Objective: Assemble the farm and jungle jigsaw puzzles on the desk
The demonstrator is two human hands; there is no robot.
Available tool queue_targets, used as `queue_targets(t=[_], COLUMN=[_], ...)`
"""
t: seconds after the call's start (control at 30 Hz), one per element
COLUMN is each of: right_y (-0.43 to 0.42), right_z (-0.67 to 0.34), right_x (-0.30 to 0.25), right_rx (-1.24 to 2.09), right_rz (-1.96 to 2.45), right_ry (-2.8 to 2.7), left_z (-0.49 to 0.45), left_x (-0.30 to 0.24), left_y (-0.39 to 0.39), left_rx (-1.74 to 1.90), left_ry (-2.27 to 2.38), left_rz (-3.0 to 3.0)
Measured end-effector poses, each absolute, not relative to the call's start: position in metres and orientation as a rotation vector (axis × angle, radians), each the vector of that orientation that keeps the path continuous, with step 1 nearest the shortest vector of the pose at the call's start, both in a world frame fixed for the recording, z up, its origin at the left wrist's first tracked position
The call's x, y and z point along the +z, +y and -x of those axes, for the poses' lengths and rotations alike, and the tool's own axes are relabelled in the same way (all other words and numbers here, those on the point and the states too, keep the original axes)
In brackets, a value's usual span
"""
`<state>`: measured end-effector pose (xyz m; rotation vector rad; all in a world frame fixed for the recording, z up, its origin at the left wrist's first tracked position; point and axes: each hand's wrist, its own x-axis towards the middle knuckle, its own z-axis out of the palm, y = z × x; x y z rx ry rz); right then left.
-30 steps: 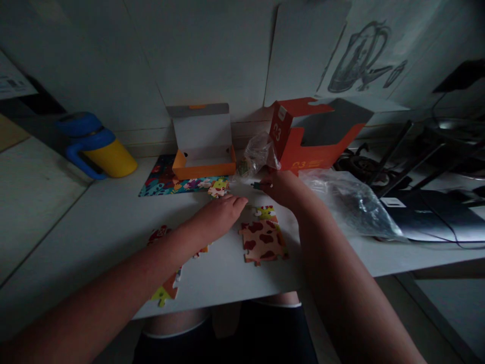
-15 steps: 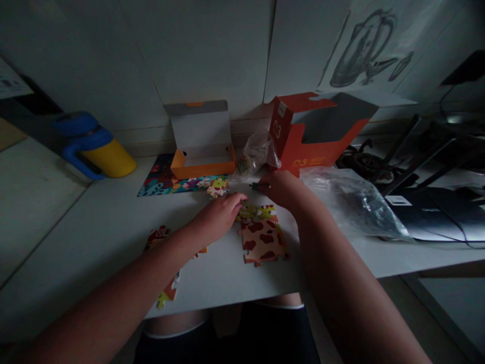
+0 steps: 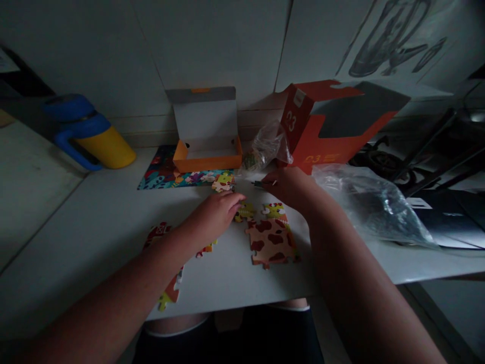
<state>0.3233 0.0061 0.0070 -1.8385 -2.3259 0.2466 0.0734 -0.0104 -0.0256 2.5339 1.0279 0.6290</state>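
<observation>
A person's left hand point(image 3: 212, 213), fingers loosely curled and nearer, sits just beside a yellow jigsaw piece point(image 3: 245, 212) at its 3 o'clock, while the right hand point(image 3: 290, 188) pinches a small dark item point(image 3: 258, 184) above a cow-patterned jigsaw section point(image 3: 271, 241) at its 6 o'clock.

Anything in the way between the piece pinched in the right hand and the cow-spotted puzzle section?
Yes: a yellow puzzle piece lies at the far edge of the cow-spotted puzzle section, in line with the dark piece pinched in the right hand. Nothing else visible does.
</observation>
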Motion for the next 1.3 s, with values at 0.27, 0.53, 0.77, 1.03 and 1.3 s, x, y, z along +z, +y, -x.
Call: queue_targets(t=[0.27,0.53,0.77,1.03,1.3], right_y=[0.009,0.011,0.008,0.009,0.012], right_z=[-0.327,-0.329,-0.323,-0.313,-0.312], right_x=[-0.001,-0.011,-0.004,-0.007,-0.014], right_rx=[0.404,0.358,0.454,0.533,0.629], right_rz=[1.775,1.797,1.727,1.553,1.628], right_ry=[-2.432,-2.425,-2.270,-2.105,-2.034], left_z=[-0.068,-0.060,-0.059,-0.055,-0.053], left_x=[-0.018,-0.028,-0.026,-0.010,-0.042], left_y=[-0.022,-0.021,-0.018,-0.005,0.016], left_rx=[0.503,0.320,0.297,0.779,0.636], left_ry=[1.034,1.025,0.918,1.086,1.158], left_rz=[-2.697,-2.738,-2.785,-2.925,-2.857])
